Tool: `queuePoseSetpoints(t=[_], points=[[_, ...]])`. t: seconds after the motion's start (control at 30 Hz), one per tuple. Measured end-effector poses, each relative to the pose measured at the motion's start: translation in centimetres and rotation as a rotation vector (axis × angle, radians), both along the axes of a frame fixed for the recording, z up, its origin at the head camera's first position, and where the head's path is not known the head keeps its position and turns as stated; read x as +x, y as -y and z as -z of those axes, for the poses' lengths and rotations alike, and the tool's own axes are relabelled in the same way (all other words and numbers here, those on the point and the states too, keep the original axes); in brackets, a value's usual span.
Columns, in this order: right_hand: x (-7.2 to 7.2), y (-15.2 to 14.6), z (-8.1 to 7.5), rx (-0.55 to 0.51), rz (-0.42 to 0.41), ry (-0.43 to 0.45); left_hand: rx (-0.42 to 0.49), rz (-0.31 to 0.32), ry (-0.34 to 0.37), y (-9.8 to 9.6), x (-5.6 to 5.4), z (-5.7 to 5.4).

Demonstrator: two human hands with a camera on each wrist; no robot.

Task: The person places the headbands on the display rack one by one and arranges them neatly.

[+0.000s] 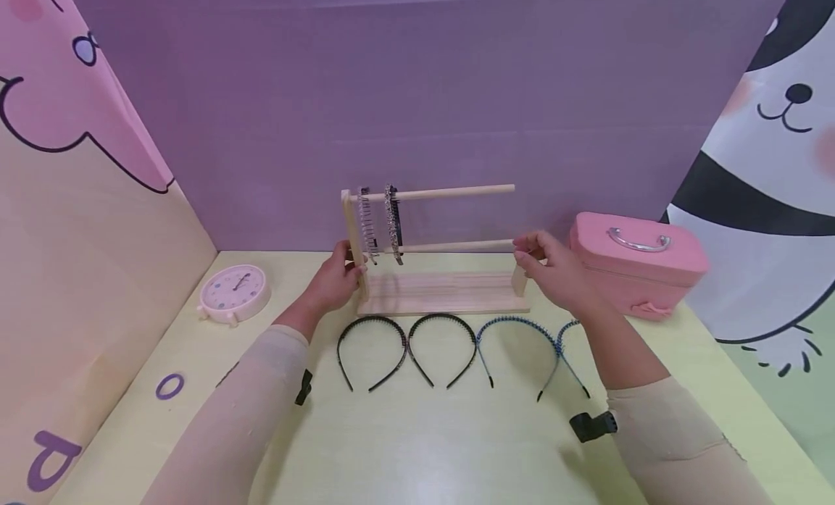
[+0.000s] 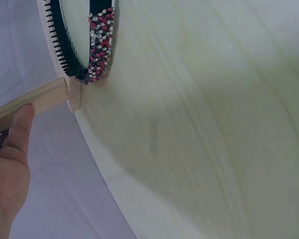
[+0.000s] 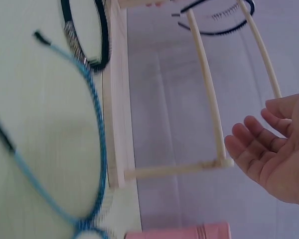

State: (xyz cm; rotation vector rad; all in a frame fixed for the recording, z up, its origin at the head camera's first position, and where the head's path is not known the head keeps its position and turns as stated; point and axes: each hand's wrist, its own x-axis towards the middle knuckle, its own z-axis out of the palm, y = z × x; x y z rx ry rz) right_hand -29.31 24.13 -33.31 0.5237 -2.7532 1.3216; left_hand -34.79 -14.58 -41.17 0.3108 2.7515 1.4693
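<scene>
While the wooden headband rack (image 1: 443, 303) stands near the back of a pale yellow table (image 1: 404, 447), a purple cloth backdrop (image 1: 424, 92) hangs behind it. To the left of the rack is a wall cloth (image 1: 98, 153) with a pink cartoon figure, and to its right another one shows a panda (image 1: 770, 262). Just beside the rack, on its right, sits a pink case (image 1: 636, 266) with a metal handle (image 1: 638, 245) and a small bow (image 1: 648, 308); its lid is closed, so the contents are hidden. Left of the rack there lie a pink clock (image 1: 233, 291), face upward, and a purple ring (image 1: 160, 387). On the rack's upper rod (image 1: 457, 192), near the left end, hang a pale toothed headband (image 1: 367, 226) and a glittery headband (image 1: 393, 222). In front of the rack, two black headbands (image 1: 441, 316) and two blue headbands (image 1: 518, 319) form one row. The left hand (image 1: 335, 280) grips the rack's left upright (image 1: 350, 222), its fingers curled around the wood. The right hand (image 1: 554, 269), with fingers loosely bent, is beside the right end of the lower rod (image 1: 457, 246); whether it touches, I cannot tell.
</scene>
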Motion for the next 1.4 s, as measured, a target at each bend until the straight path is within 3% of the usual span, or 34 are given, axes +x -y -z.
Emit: queuePoseSetpoints(t=[0.23, 0.43, 0.7, 0.83, 0.97, 1.23, 1.4], points=[[0.8, -4.2, 1.1, 0.084, 0.04, 0.087, 0.006, 0.001, 0.013, 0.1, 0.1, -0.1], [1.1, -7.0, 3.5, 0.235, 0.064, 0.154, -0.003, -0.005, 0.019, 0.2, 0.1, 0.0], [0.5, -8.4, 6.9, 0.435, 0.118, 0.441, 0.0, -0.007, 0.022, 0.3, 0.2, 0.0], [0.4, -8.3, 7.8, 0.516, 0.124, 0.528, 0.006, 0.002, 0.017, 0.3, 0.2, 0.1], [0.5, -8.2, 8.0, 0.51, 0.147, 0.568, 0.02, 0.014, 0.022, 0.2, 0.1, 0.1], [0.6, -8.5, 8.0, 0.347, 0.141, 0.617, 0.019, -0.004, 0.021, 0.3, 0.2, 0.0], [1.1, -8.6, 7.3, 0.348, 0.114, 0.604, 0.024, 0.003, 0.026, 0.2, 0.2, -0.2]])
